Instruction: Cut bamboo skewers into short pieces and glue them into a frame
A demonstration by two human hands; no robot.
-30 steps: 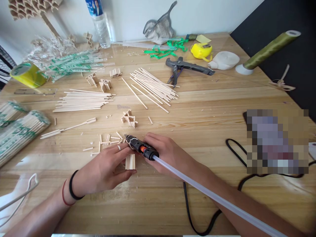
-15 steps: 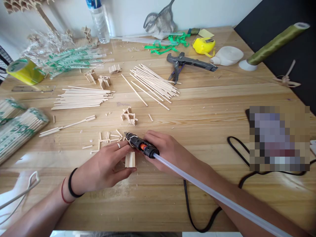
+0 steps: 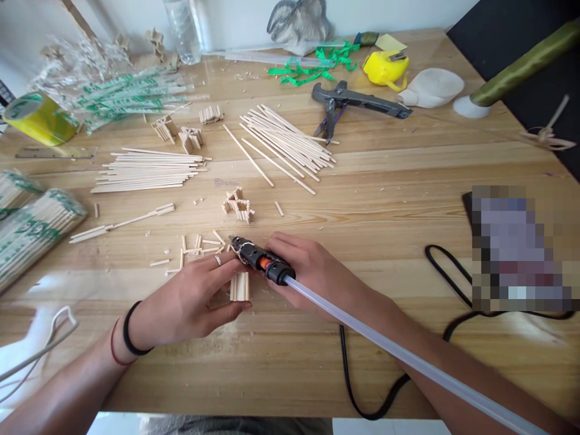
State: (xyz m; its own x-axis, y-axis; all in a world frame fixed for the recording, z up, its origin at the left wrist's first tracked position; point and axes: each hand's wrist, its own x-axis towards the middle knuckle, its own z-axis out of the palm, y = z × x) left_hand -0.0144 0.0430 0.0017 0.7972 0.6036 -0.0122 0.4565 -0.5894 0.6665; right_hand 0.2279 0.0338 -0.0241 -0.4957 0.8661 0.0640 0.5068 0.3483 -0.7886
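Note:
My right hand (image 3: 312, 272) grips a black glue gun (image 3: 258, 258) with an orange band and a long clear glue stick (image 3: 385, 347) trailing back over my forearm. Its nozzle points left, just above a small block of short wooden sticks (image 3: 239, 286) glued side by side. My left hand (image 3: 193, 302), with a ring and dark wristbands, holds that block between thumb and fingers on the wooden table (image 3: 362, 199). Several short stick pieces (image 3: 197, 248) lie just beyond my left fingers.
A small glued stick cluster (image 3: 238, 205) sits behind the gun. Piles of long sticks (image 3: 149, 169) (image 3: 285, 142), wrapped chopstick packs (image 3: 31, 229), black pliers (image 3: 353, 103), a yellow tape measure (image 3: 385, 66), a yellow tape roll (image 3: 36, 118), a water bottle (image 3: 181, 30) and a black cable (image 3: 444, 260) lie around.
The view has tilted down slightly, so everything sits higher in the picture. Both hands stay together at the stick block with the glue gun over it.

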